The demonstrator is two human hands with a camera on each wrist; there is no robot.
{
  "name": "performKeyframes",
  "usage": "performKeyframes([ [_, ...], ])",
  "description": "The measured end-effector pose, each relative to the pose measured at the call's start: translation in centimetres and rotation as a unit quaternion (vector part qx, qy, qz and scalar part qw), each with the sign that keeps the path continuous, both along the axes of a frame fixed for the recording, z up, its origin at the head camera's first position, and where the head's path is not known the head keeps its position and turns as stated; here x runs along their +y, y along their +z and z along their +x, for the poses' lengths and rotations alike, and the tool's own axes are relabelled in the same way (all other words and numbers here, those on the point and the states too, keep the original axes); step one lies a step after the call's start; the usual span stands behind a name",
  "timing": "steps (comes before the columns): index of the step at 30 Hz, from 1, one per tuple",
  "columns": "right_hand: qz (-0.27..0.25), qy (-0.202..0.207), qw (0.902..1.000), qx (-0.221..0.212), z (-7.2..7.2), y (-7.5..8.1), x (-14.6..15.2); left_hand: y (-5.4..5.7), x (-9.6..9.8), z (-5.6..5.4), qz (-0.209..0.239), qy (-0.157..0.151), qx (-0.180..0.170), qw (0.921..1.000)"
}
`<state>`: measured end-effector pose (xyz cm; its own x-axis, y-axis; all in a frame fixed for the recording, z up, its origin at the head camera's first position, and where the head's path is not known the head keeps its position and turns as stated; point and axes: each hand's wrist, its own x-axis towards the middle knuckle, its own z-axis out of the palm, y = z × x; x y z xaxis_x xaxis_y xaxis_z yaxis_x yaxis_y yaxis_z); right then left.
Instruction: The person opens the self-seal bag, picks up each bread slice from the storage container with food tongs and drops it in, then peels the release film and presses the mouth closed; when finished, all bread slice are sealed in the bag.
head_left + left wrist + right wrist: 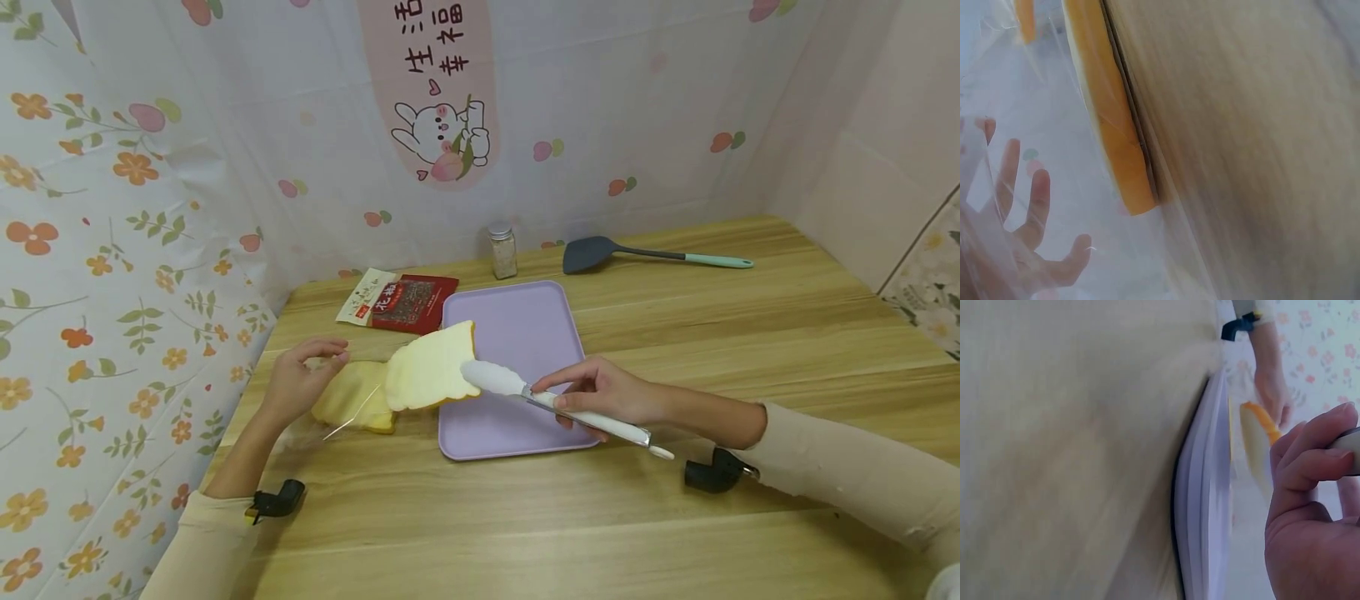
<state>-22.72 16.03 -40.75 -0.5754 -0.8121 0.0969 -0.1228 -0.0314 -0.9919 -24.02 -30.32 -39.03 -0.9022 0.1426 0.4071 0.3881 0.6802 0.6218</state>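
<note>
My right hand (pixel 611 392) grips white-handled tongs (pixel 592 421). Their white tips (pixel 491 377) hold a slice of bread (pixel 431 367) at its right edge, tilted above the left side of the lilac tray (pixel 517 429). Left of it, another bread slice (pixel 348 393) lies on the table inside a clear plastic bag (pixel 1016 94). My left hand (pixel 300 379) is beside that bag, its fingers bent and apart, seen through the film in the left wrist view. In the right wrist view, fingers (pixel 1316 469) of my right hand curl round the tongs' handle.
Behind the bread lies a red and white spice packet (pixel 405 300), near the tray's far left corner. A glass shaker jar (pixel 502 250) stands at the back by the wall curtain. To its right rests a dark spatula (pixel 592 254) with a mint handle.
</note>
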Motion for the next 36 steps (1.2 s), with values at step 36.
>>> performKeyframes([
  [36,-0.060,0.013,0.9917,-0.113,1.7,-1.1,-4.7,0.0,-0.1,0.2,0.042,-0.007,-0.050,0.9978],
])
